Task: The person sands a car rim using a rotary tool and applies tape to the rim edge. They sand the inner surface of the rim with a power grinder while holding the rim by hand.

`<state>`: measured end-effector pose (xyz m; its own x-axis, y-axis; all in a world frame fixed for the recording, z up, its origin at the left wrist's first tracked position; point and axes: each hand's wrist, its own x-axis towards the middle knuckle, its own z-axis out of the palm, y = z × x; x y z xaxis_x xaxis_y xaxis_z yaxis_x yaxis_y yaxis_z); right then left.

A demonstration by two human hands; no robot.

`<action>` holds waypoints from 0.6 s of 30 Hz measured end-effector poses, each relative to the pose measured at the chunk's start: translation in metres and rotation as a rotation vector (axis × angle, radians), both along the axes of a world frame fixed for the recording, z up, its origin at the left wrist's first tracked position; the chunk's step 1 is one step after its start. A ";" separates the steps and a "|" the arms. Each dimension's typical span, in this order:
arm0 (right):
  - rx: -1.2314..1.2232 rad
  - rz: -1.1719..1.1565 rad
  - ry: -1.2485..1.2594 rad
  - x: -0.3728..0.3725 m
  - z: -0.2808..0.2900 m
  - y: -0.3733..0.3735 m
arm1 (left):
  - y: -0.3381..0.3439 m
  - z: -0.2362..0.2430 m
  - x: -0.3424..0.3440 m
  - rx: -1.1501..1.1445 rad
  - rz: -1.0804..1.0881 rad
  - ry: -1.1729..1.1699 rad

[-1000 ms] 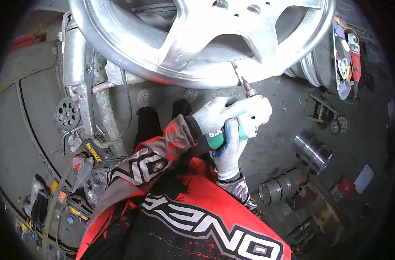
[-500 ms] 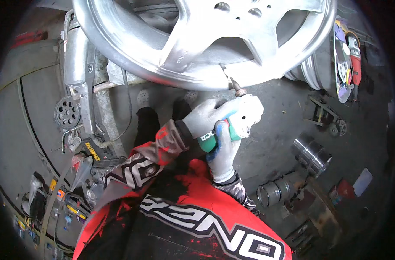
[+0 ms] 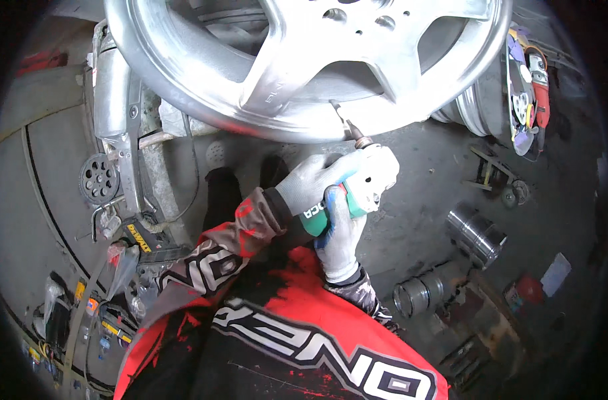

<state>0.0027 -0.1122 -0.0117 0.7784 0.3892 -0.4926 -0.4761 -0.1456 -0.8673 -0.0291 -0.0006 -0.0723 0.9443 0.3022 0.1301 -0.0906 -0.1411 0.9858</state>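
A large silver alloy wheel [image 3: 277, 87] fills the top of the view, held up on a metal stand. Both my gloved hands grip a green and white die grinder [image 3: 357, 190]. My left hand [image 3: 310, 183] wraps over the top of its body. From below, my right hand [image 3: 337, 233] closes around its green barrel. The grinder's thin bit [image 3: 347, 127] points up and left, with its tip against the lower rim of the wheel.
A metal stand [image 3: 120, 133] with a perforated disc stands at the left. Tools lie in a tray [image 3: 84, 313] at lower left. Metal cylinders [image 3: 477, 233] and a second rim [image 3: 470, 110] lie on the concrete floor to the right.
The grinder and both hands have shifted left along the wheel's lower rim, and the bit has stayed against the rim.
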 end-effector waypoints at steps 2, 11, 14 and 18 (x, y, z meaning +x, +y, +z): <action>0.024 -0.027 0.024 0.003 0.006 0.004 | 0.002 0.005 0.002 0.287 0.092 -0.136; 0.032 -0.024 0.087 -0.019 -0.006 0.003 | 0.018 0.011 -0.016 -0.235 -0.077 0.223; -0.016 0.066 0.095 -0.020 -0.003 0.004 | 0.018 0.017 -0.017 -0.905 0.064 0.489; -0.010 0.031 0.077 -0.011 -0.008 -0.001 | 0.017 0.017 -0.010 -0.798 -0.014 0.392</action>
